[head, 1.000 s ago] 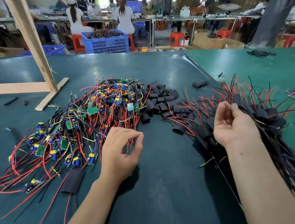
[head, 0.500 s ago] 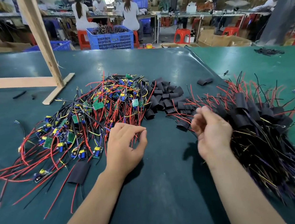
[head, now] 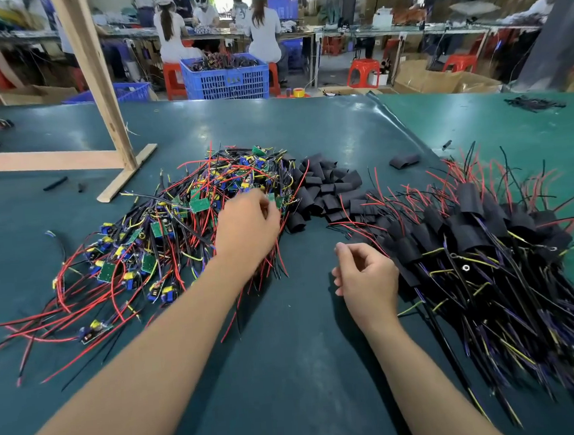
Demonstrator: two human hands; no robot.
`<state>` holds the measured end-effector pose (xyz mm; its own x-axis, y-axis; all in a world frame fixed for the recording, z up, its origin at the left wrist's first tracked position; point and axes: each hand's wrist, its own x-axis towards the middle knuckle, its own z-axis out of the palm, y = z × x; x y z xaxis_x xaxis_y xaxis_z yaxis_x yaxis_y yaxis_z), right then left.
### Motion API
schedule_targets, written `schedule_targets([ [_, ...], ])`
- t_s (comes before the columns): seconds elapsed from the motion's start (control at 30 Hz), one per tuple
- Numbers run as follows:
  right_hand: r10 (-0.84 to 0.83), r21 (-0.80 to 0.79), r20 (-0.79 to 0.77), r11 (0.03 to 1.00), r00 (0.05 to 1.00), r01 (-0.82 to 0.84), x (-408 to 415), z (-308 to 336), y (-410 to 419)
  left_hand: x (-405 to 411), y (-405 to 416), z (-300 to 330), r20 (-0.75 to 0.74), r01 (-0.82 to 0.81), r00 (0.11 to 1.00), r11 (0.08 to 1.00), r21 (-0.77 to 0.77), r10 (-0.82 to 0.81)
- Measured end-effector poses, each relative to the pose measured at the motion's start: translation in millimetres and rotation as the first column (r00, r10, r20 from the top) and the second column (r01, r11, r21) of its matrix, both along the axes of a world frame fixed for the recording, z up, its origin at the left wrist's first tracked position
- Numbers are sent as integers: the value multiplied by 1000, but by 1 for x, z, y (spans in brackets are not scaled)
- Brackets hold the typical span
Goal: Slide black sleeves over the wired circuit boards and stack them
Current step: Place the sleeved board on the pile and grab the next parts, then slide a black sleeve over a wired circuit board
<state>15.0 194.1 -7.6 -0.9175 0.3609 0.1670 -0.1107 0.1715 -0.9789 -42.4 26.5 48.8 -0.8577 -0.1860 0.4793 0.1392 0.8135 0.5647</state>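
Over the circuit boards (head: pixel 162 227), left hand (head: pixel 247 229) curls, grip unclear; right hand (head: pixel 365 276) loosely curled, empty.

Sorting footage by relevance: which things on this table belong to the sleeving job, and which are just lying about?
Job: bare wired boards; loose black sleeves; sleeved stack; left hand reaching into the boards; right hand.

Lying about: wooden frame; stray sleeve; blue crate; tape roll.

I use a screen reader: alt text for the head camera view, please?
A person's left hand reaches into a tangled pile of bare wired circuit boards; the right hand hangs loosely curled beside a stack of sleeved boards. Loose black sleeves lie between the piles on a green table.
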Motion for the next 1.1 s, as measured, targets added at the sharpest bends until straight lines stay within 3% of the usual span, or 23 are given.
schedule_targets([
  [0.17, -11, 0, 16, 1000, 1000, 11, 2, -1, -1, -47, 11, 14, 218, -75, 968, 972, -224, 125],
  [0.27, -23, 4, 20, 1000, 1000, 23, 2, 0, -1, -51, 14, 7, 287, -34, 952, 971, -237, 104],
  [0.37, -21, 63, 25, 998, 999, 19, 1, 0, -1, -53, 8, 7, 319, -89, 941, 993, -82, 110],
  [0.43, -18, 83, 25, 996, 1000, 16, 1, 1, -2, -55, -4, 9, 371, -180, 923, 964, 193, 98],
  [0.53, -7, 95, 23, 995, 1000, 5, 0, 3, -3, -45, -24, 16, 365, -223, 931, 767, 602, -16],
  [0.63, -3, 101, 25, 995, 1000, 0, 1, 2, -3, -24, -35, 25, 282, -180, 941, 430, 885, -186],
  [0.77, -8, 93, 19, 996, 1000, 7, 2, 2, -2, 3, -49, 36, 98, -77, 957, 87, 993, -272],
  [0.9, -2, 104, 19, 995, 1000, -1, 5, 4, -3, 38, -60, 47, -200, 112, 948, -327, 938, -248],
  [1.0, 19, 134, 11, 991, 1000, -20, 6, 3, -4, 62, -51, 48, -266, 160, 935, -388, 908, -236],
  [1.03, 36, 132, 9, 991, 999, -37, 7, 4, -4, 68, -45, 46, -268, 167, 929, -358, 919, -254],
  [1.1, 101, 49, -10, 994, 995, -101, 10, 5, -5, 80, -26, 35, -207, 151, 915, -183, 972, -346],
])
